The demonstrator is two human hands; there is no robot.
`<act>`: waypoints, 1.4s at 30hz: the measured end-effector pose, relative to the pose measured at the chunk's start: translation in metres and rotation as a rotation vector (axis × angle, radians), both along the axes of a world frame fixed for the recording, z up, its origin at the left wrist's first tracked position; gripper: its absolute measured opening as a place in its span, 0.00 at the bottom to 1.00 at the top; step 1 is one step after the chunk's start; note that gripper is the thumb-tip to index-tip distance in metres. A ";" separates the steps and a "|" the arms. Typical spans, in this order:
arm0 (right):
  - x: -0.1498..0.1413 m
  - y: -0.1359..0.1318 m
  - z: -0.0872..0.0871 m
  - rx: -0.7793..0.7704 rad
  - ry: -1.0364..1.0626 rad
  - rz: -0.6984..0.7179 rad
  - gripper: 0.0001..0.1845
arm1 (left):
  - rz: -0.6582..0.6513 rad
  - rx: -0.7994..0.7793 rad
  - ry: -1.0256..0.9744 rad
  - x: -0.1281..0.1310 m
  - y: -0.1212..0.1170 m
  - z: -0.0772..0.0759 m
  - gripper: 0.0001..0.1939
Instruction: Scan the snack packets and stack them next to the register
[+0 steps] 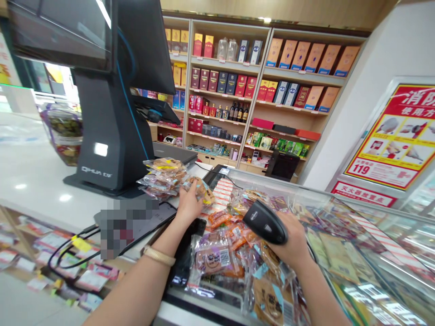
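My right hand [292, 237] is wrapped round a black handheld barcode scanner [265, 222], its head pointing left over the packets. Farther left, my left hand [190, 201] grips a clear-wrapped snack packet [204, 192] with round brown pieces inside. That packet is beside a stack of similar packets [165, 174] at the foot of the register. Below and between my hands lies a loose heap of packaged snacks: orange-wrapped packets [220, 219], a packet with a purple label and barcode [214, 258], and a larger brown packet [268, 299] near the front.
A dark register stand [105, 136] with two screens rises at the left. A flat device with cables [125, 226] lies at the counter edge [41, 194]. Glass display cases [360, 244] run along the right. Shelves of boxed bottles [220, 81] line the back wall.
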State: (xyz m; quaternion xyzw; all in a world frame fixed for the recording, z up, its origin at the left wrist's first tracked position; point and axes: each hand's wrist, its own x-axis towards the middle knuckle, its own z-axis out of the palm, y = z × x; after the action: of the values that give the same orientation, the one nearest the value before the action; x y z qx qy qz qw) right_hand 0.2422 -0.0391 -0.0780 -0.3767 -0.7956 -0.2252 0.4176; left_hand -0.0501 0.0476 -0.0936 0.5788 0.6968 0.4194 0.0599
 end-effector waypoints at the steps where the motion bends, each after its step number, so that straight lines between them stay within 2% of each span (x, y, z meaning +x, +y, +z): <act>1: 0.000 0.000 0.000 0.006 0.004 0.003 0.09 | 0.016 -0.020 0.069 0.001 -0.005 0.003 0.35; 6: 0.000 -0.001 0.001 -0.014 0.002 0.002 0.09 | 0.158 0.011 0.272 0.005 -0.021 0.013 0.33; 9: -0.001 -0.002 0.001 -0.033 0.007 0.016 0.09 | 0.147 0.088 0.297 0.009 -0.023 0.015 0.31; 11: -0.002 -0.002 0.002 -0.037 0.006 0.015 0.08 | 0.014 0.184 0.268 0.011 -0.023 0.017 0.24; 13: -0.002 -0.001 0.002 -0.029 0.008 0.011 0.08 | -0.254 0.210 0.172 0.013 -0.025 0.020 0.14; 14: -0.002 -0.001 0.002 -0.026 0.010 0.009 0.08 | -0.419 0.152 0.115 0.014 -0.027 0.022 0.10; 16: -0.002 -0.001 0.003 -0.022 0.018 0.012 0.07 | -0.721 -0.076 0.045 0.014 -0.032 0.025 0.11; 18: -0.002 -0.002 0.004 -0.020 0.020 0.022 0.07 | -0.880 -0.320 0.083 0.013 -0.039 0.027 0.16; 20: -0.002 -0.003 0.005 -0.019 0.012 0.025 0.07 | -0.919 -0.472 0.181 0.011 -0.044 0.027 0.22; 22: -0.002 -0.004 0.006 -0.017 -0.005 0.021 0.07 | -0.895 -0.538 0.251 0.011 -0.048 0.025 0.26; 26: -0.004 -0.005 0.006 -0.032 -0.012 0.003 0.07 | -0.895 -0.538 0.264 0.011 -0.047 0.021 0.31; 29: -0.003 -0.005 0.004 -0.049 0.000 -0.001 0.07 | -0.987 -0.580 0.211 0.009 -0.046 0.022 0.29; 32: -0.002 -0.003 0.001 -0.035 0.011 0.007 0.07 | -1.159 -0.630 0.022 0.004 -0.043 0.027 0.21; 35: 0.001 0.000 -0.001 0.015 0.047 0.008 0.10 | -1.210 -0.508 -0.308 -0.001 -0.040 0.032 0.22; 37: 0.003 0.001 -0.003 0.042 0.072 0.007 0.13 | -1.101 -0.353 -0.586 -0.001 -0.036 0.034 0.24; 39: 0.004 0.001 -0.003 0.051 0.085 0.005 0.16 | -0.927 -0.230 -0.869 0.002 -0.033 0.034 0.25; 42: 0.004 0.001 -0.003 0.047 0.075 0.000 0.17 | -0.736 -0.166 -1.191 0.008 -0.029 0.034 0.22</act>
State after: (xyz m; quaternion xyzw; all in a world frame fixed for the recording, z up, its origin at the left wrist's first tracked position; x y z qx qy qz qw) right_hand 0.2463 -0.0379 -0.0807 -0.3748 -0.7739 -0.2296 0.4559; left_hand -0.0417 0.0183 -0.0593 0.4426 0.3339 0.5629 0.6130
